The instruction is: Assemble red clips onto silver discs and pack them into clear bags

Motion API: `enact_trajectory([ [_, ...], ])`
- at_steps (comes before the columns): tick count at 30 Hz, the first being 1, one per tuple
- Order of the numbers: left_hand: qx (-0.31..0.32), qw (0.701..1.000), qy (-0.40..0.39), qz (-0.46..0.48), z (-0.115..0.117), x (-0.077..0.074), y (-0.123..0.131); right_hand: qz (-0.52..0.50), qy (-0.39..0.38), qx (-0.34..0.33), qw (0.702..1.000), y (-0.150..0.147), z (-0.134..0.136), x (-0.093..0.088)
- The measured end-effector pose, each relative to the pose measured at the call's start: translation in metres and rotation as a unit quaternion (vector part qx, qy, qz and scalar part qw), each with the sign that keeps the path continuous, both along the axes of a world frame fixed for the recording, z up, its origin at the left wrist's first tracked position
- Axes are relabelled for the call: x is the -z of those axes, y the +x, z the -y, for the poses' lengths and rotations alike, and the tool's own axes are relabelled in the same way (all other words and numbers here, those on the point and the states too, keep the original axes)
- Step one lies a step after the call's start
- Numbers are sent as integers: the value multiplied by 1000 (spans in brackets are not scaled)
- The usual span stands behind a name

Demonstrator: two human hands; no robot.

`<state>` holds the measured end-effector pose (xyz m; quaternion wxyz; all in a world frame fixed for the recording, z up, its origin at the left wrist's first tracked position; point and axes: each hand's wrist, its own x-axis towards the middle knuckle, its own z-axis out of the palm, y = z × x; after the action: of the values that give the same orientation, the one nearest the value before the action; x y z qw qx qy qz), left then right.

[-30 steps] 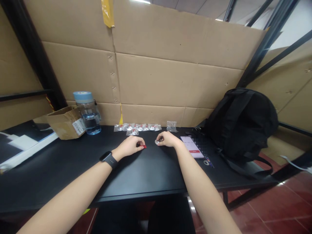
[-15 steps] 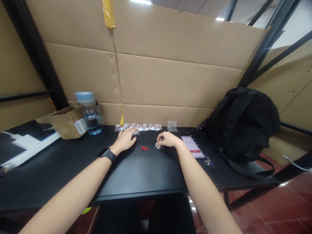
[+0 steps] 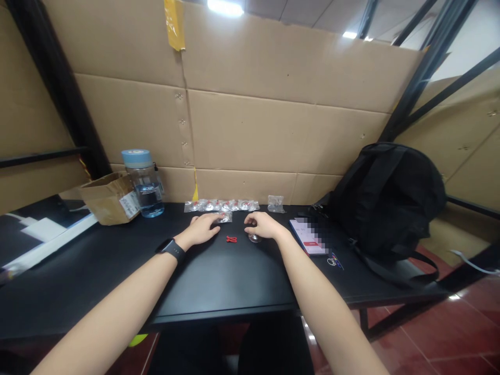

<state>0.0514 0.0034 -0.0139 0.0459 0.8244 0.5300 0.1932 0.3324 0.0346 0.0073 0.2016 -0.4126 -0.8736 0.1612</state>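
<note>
A row of clear packets [image 3: 211, 205] lies on the far part of the black surface [image 3: 222, 281], near the cardboard wall [image 3: 253, 125]. The packets contain silvery round items with red parts; their exact number cannot be read. A nearer packet [image 3: 225, 216] with similar contents lies in front of the row. The left hand [image 3: 199, 230] is palm down with its fingers extended and the fingertips on this packet, covering its left end; whether they grip it cannot be told. A lone clear packet [image 3: 275, 203] lies to the right of the row; its contents cannot be made out.

The right hand [image 3: 262, 225] is half curled, with thumb and fingers slightly apart, directly over a silvery round item [image 3: 254, 238]. The hand hides part of the item; whether it has hold of it cannot be told. A red looped cord [image 3: 232, 239] lies on the surface between the two hands.

At far left, a bottle [image 3: 146, 187] with a blue lid stands upright, partly filled with liquid. Just left of it is an open cardboard box [image 3: 107, 203], its interior mostly hidden. A white strip [image 3: 54, 247] extends along the left side. A phone [image 3: 308, 239] lies right of the right hand, and a black backpack [image 3: 390, 203] occupies the right end.
</note>
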Motion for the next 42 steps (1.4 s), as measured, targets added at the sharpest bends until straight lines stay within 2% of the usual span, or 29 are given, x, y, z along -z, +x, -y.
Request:
enact_trajectory([
  [5, 84, 995, 7, 54, 14, -1, 25, -46, 74, -38, 995, -16, 2, 8],
  [8, 116, 990, 29, 69, 21, -3, 36, -34, 70, -55, 995, -20, 3, 11],
  [11, 138, 988, 56, 51, 25, -6, 41, -23, 48, -45, 998, -19, 2, 12],
  [15, 159, 986, 48, 13, 28, -8, 42, 5, 45, -19, 999, -17, 0, 14],
  [19, 189, 982, 13, 16, 26, -13, 38, 21, 62, 7, 998, -19, -2, 17],
  [25, 227, 971, -78, 10, 24, -30, 15, -35, 56, 14, 998, -23, -3, 16],
  [27, 223, 971, -79, 24, 24, -32, 11, -62, 54, 20, 996, -23, -3, 14],
  [32, 168, 984, 16, 63, 20, -23, 14, -117, 47, 19, 992, -26, 1, 11],
  [36, 165, 984, 31, 66, 18, -14, 19, -144, 54, 23, 988, -29, 4, 10],
  [39, 131, 984, 60, 105, 19, -13, 21, -147, 61, 42, 986, -30, 5, 8],
  [42, 107, 987, 74, 94, 20, -13, 21, -145, 60, 55, 986, -30, 5, 7],
])
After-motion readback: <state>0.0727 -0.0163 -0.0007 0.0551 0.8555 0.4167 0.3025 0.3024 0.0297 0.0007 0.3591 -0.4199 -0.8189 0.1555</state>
